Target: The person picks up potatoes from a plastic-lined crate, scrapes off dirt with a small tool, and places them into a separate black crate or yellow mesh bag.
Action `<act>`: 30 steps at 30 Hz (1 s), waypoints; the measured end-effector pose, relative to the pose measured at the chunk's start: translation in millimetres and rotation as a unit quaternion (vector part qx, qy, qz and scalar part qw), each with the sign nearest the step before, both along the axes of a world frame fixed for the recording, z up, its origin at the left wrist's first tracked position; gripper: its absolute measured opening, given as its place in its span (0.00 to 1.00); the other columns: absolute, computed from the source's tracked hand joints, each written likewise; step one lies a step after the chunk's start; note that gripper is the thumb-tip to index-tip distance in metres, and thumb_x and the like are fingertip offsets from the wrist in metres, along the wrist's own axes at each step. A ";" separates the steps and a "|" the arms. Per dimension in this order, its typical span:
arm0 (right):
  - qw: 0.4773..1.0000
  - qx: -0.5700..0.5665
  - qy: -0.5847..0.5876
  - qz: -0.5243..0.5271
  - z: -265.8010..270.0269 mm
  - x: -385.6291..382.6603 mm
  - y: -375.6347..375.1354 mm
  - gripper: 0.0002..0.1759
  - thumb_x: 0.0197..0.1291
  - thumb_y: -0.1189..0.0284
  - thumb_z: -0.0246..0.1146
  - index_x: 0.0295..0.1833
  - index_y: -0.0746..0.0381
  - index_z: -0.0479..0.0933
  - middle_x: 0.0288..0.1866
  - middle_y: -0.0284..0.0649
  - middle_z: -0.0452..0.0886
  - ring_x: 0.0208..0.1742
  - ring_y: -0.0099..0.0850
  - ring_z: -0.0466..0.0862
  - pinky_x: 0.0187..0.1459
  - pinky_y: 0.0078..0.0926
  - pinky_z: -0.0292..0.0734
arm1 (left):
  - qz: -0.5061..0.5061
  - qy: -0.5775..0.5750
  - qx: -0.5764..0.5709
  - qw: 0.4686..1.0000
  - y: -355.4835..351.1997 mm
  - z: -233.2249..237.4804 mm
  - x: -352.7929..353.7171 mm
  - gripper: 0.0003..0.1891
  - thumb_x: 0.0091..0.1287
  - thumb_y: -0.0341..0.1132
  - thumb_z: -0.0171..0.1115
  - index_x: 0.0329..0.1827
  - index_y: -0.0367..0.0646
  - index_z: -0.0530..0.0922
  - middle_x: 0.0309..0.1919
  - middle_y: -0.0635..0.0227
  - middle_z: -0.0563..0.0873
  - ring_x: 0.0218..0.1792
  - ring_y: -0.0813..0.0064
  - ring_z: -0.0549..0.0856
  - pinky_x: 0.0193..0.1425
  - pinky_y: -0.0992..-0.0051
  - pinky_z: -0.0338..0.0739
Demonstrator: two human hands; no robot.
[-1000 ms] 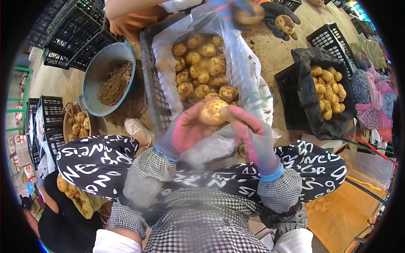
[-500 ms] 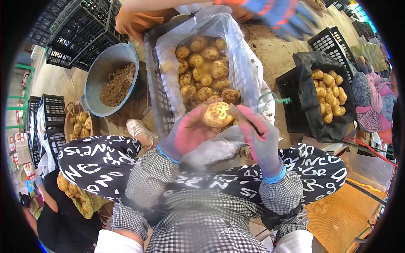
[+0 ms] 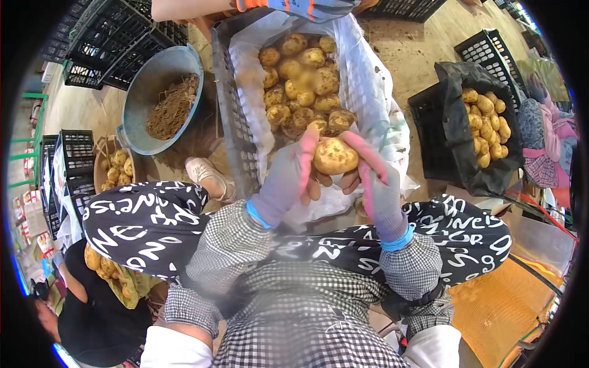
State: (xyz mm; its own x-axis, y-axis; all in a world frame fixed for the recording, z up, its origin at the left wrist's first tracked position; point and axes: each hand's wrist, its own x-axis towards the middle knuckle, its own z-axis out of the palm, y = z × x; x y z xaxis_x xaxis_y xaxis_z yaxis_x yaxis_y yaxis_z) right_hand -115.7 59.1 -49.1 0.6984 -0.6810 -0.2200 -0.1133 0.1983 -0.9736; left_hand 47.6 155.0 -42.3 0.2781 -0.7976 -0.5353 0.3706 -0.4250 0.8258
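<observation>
A round yellow potato [image 3: 335, 156] with specks of soil sits between my two hands, above the near end of a plastic-lined crate [image 3: 236, 116]. My left hand [image 3: 287, 175], in a grey and pink glove, closes on the potato's left side. On the other side my right hand [image 3: 379, 184], gloved alike, grips it with the fingers bent round. Bare fingertips show under the potato. Beneath and beyond my hands, several soil-marked potatoes [image 3: 300, 83] lie in the crate on its clear liner [image 3: 386, 116].
A blue basin [image 3: 129, 116] of soil stands left of the crate, near a tub of potatoes [image 3: 116, 168]. To the right is a black-lined crate [image 3: 454, 129] of potatoes. A co-worker's blue glove [image 3: 313, 7] is at the crate's far edge. Black crates [image 3: 116, 43] are stacked upper left.
The potato has shifted slightly right and nearer, and has been turned. My right fingers now wrap its side. The co-worker's gloved hand has moved left to the crate's far edge.
</observation>
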 end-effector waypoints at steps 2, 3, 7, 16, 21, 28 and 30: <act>0.999 0.016 -0.028 -0.021 -3.8 3.3 0.0 0.20 0.76 0.73 0.49 0.68 0.67 0.72 0.53 0.37 0.82 0.33 0.16 0.79 0.33 0.12 0.76 | -0.022 0.022 0.023 0.999 2.3 10.9 3.7 0.34 0.74 0.63 0.47 0.59 0.39 0.79 0.26 0.66 0.85 0.16 0.82 0.79 0.17 0.82 0.70; 0.998 0.042 -0.026 -0.035 -0.2 6.0 -1.8 0.20 0.76 0.73 0.49 0.68 0.67 0.72 0.53 0.37 0.81 0.34 0.16 0.80 0.34 0.12 0.77 | -0.001 -0.016 -0.053 0.998 4.3 4.6 -1.5 0.33 0.74 0.61 0.50 0.62 0.38 0.77 0.26 0.67 0.84 0.18 0.83 0.79 0.20 0.83 0.70; 0.994 0.107 0.006 -0.027 3.2 5.3 -4.5 0.21 0.76 0.72 0.46 0.69 0.68 0.71 0.58 0.39 0.79 0.45 0.19 0.82 0.40 0.17 0.79 | 0.053 -0.349 -0.255 0.900 -2.2 -36.2 -20.8 0.31 0.74 0.54 0.57 0.67 0.36 0.70 0.26 0.73 0.80 0.24 0.88 0.77 0.28 0.85 0.70; 0.962 0.245 -0.115 0.042 -14.7 8.0 -2.0 0.24 0.78 0.63 0.46 0.68 0.67 0.69 0.54 0.42 0.80 0.44 0.24 0.82 0.44 0.23 0.77 | 0.030 -0.115 -0.050 0.992 12.7 -16.5 -1.3 0.23 0.76 0.47 0.56 0.65 0.40 0.72 0.31 0.71 0.81 0.25 0.84 0.77 0.31 0.81 0.72; 0.935 0.333 -0.119 -0.002 -15.8 7.0 -5.5 0.25 0.78 0.56 0.45 0.63 0.66 0.70 0.43 0.39 0.81 0.39 0.28 0.82 0.42 0.25 0.79 | 0.001 -0.456 -0.122 0.881 -0.7 -3.2 -19.0 0.34 0.70 0.52 0.61 0.71 0.37 0.66 0.42 0.59 0.83 0.34 0.66 0.84 0.41 0.71 0.80; 0.992 0.114 0.049 0.032 -28.9 1.4 9.5 0.26 0.78 0.55 0.46 0.64 0.66 0.67 0.36 0.37 0.79 0.31 0.27 0.81 0.35 0.21 0.78 | -0.061 -0.407 -0.071 0.909 9.4 -30.2 -17.5 0.26 0.72 0.51 0.58 0.63 0.41 0.72 0.36 0.56 0.84 0.37 0.56 0.86 0.41 0.65 0.80; 0.987 0.146 0.062 0.015 -14.4 6.1 10.6 0.25 0.78 0.56 0.48 0.64 0.66 0.68 0.36 0.36 0.79 0.30 0.25 0.80 0.34 0.19 0.77 | -0.028 -0.342 -0.048 0.938 1.1 -37.4 -7.0 0.23 0.72 0.49 0.56 0.60 0.41 0.74 0.35 0.56 0.85 0.37 0.55 0.86 0.41 0.64 0.80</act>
State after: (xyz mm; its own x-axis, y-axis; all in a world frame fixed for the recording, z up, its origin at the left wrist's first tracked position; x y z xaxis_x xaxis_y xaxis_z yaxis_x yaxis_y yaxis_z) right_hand -109.6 69.7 -63.5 0.6726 -0.5560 -0.4883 -0.2375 0.4628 -0.8541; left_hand 40.6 156.1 -79.7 0.4861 -0.8570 -0.1713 -0.2808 -0.3388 0.8980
